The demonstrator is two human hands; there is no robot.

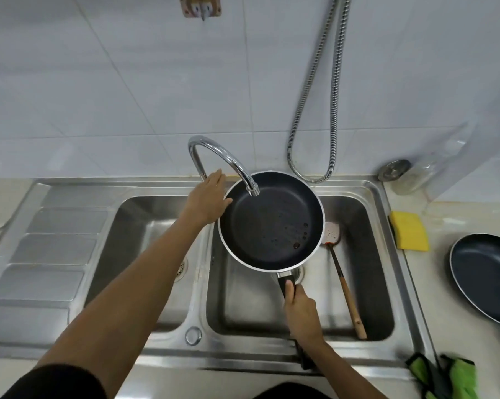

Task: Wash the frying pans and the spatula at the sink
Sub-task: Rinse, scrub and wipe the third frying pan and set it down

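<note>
Frying pan (272, 223) above the right basin (251, 306), far rim under the faucet (231, 159): we see the right hand (302, 312) gripping its handle, the left hand (207, 201) straight-fingered at its left rim; spatula (345, 289) lies just right, basin floor open below

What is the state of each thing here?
Frying pan: held under the faucet, dark spots inside.
Right grip: holds the pan's handle.
Left grip: fingers straight, at the faucet's base.
Faucet: no stream visible.
Spatula: lying in the right basin, blade stained.
Second pan: resting on the counter.
Sponge: on the counter.
</note>
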